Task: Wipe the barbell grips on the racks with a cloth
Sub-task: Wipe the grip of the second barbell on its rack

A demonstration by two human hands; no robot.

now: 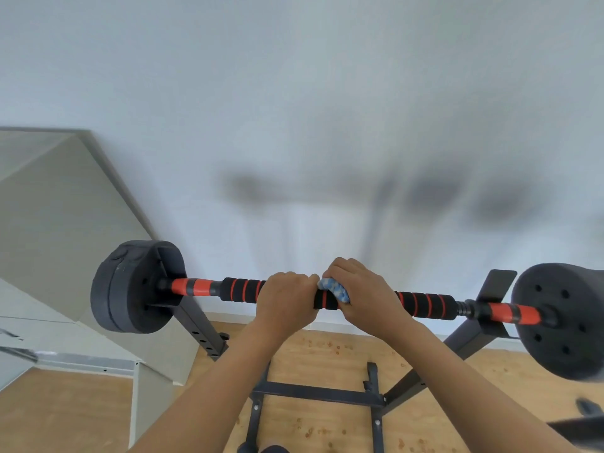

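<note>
Cloth [331, 287], blue and white, sits bunched under the right hand [362, 294], whose fingers curl round it and the foam grip [243, 289] at mid-bar. The left hand [284, 297] clasps bare foam just beside, touching the right. The barbell [503, 312] rests across the rack [192, 322]

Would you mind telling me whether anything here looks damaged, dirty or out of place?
Nothing is askew: the barbell rests across the rack. Two small oddities: reddish-brown specks, like stains, dot the wooden floor beneath it, and the left weight plate shows pale scuffs near its rim.
</note>
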